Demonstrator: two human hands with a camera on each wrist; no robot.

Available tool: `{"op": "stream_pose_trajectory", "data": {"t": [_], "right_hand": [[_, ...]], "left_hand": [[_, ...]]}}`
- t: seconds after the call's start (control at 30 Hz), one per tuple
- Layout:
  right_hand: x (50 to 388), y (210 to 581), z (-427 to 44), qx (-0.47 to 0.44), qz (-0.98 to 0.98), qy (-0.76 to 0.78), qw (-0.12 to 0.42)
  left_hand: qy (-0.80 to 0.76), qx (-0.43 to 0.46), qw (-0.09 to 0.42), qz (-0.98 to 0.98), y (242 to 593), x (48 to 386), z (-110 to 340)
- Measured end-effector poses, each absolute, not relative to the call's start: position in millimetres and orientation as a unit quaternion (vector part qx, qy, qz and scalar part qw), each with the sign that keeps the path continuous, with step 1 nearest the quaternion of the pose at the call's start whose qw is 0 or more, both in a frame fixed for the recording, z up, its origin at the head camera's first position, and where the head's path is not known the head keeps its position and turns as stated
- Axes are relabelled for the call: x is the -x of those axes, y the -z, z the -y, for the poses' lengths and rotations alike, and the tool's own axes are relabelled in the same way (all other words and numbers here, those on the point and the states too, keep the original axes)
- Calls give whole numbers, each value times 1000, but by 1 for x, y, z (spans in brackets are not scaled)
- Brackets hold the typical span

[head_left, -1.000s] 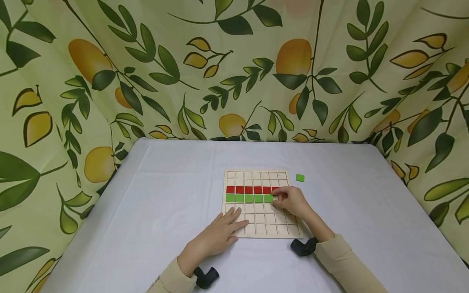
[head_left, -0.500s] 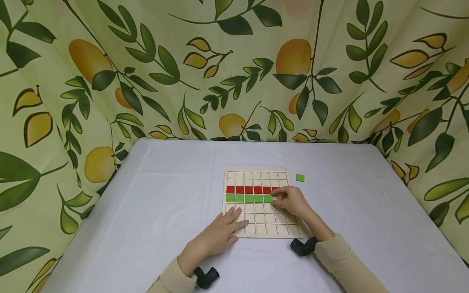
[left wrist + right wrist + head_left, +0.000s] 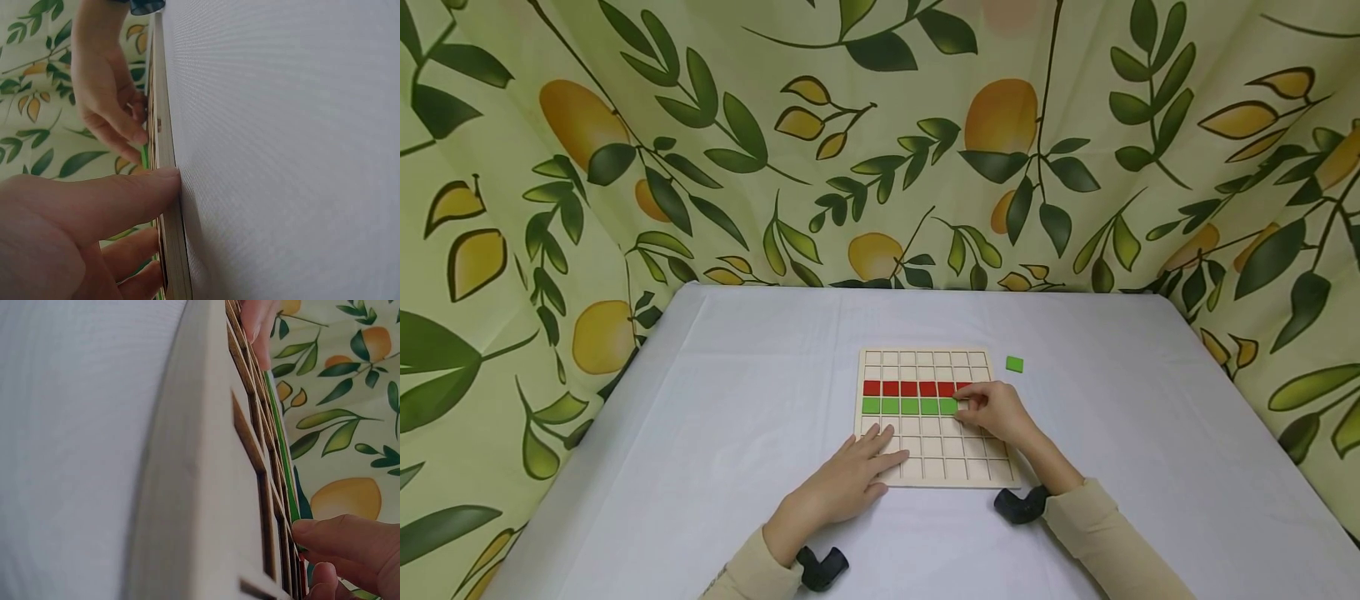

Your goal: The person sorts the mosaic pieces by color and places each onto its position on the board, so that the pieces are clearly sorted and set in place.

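A pale wooden grid board [image 3: 955,472] lies on the white table. One row of its cells holds red square tiles [image 3: 909,389], and the row nearer me holds green ones. My right hand [image 3: 1000,412] pinches the green tile [image 3: 949,407] at the right end of that nearer row, thumb and index finger at its edges. Its fingers cover part of the last red tile. My left hand [image 3: 853,475] rests with spread fingers on the board's near left corner. In the left wrist view the left thumb [image 3: 134,197] lies against the board's edge.
A loose green tile [image 3: 1015,364] lies on the table just past the board's far right corner. Black curved devices [image 3: 1021,505] sit by both wrists. A curtain [image 3: 880,142] printed with fruit and leaves stands behind the table and along its sides.
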State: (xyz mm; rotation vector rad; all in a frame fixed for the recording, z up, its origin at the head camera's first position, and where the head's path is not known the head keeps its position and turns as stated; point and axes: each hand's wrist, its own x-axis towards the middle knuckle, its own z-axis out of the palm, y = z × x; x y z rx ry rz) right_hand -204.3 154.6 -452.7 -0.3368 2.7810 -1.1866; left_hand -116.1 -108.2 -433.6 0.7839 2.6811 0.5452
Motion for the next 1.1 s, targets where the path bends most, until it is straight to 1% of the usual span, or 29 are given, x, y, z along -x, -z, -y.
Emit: {"op": "stream_pose_trajectory", "data": {"t": [0.3,0.47,0.93,1.1], "right_hand": [[203,452,-156,118,-911,392,44],[204,451,-158,108,-906,406,51],[208,443,-175,89,-892,442,44],[210,441,-181,85,-884,456,52]], "left_hand": [[-189,-275,145,-932,432,116,108],[-187,-274,146,-932,432,116,108],[-190,-275,142,-932,432,116,108],[-191,-274,143,-932,432,116,108]]}}
